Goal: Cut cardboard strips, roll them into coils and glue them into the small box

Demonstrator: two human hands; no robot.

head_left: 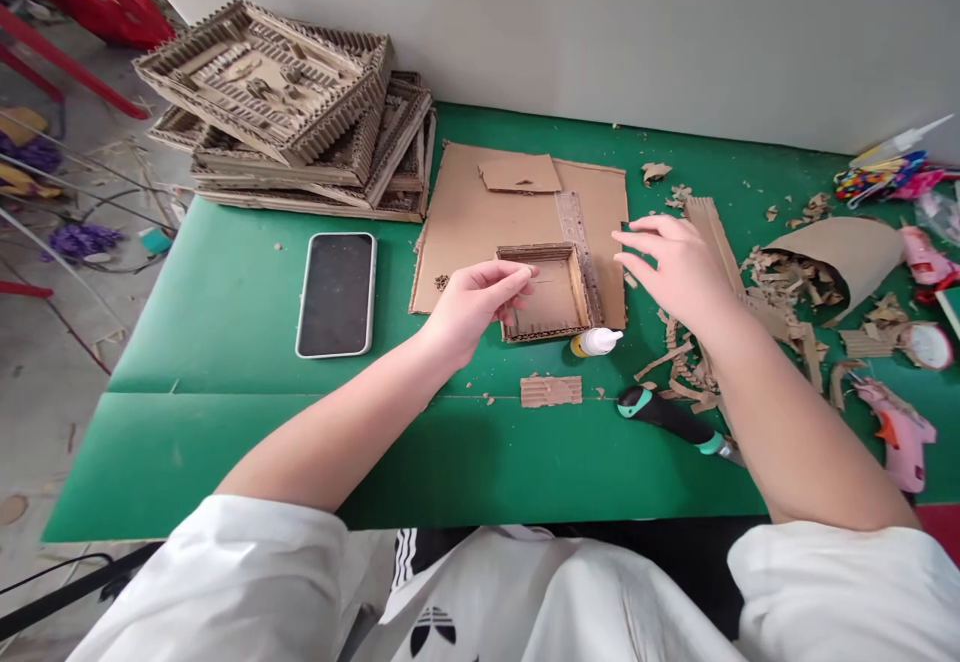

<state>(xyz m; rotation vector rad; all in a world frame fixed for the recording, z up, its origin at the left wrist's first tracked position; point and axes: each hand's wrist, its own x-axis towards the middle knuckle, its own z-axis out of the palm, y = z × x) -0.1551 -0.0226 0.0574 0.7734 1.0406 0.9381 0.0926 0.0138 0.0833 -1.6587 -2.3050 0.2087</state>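
Observation:
A small square cardboard tray (561, 294) with corrugated walls lies on a flat cardboard sheet (480, 217) on the green table (247, 312). My left hand (472, 304) pinches a thin cardboard strip at the tray's left wall. Hovering just right of the tray, over a clear ruler (576, 232), is my right hand (675, 267), fingers spread and holding nothing. A small glue bottle (596, 342) lies in front of the tray. A corrugated scrap (551, 390) sits nearer me.
A stack of finished cardboard frames (292, 112) fills the back left, with a phone (337, 293) face down in front of it. A utility knife (671, 417), cardboard scraps (787, 282), a pink glue gun (900, 432) and tape (928, 345) crowd the right side.

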